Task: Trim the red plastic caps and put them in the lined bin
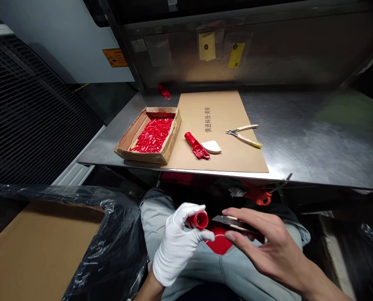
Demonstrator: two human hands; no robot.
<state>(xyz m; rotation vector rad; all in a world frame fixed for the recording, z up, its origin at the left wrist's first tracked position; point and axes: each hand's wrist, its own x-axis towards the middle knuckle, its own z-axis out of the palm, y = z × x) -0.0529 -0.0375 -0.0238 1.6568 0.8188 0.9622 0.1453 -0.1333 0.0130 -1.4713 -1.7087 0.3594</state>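
Note:
In a white glove, my left hand (178, 242) grips a red plastic part (201, 220) whose round hollow end faces up toward me. My bare right hand (264, 242) holds a utility knife (236, 223) between thumb and fingers. The blade points left at the red part, with a small gap between them. Both hands are above my lap. On the cardboard sheet ahead rests another red plastic part (197, 146), tube-shaped at one end. Beside it lies a white pad-like piece (212, 146).
Wood-coloured-handled nippers (244, 136) lie on the cardboard sheet (224, 113). A cardboard box (149, 156) of red plastic scraps stands left on the metal table (315, 138). Orange-handled scissors (261, 196) hang under the table edge. A plastic-lined carton (92, 234) is at lower left.

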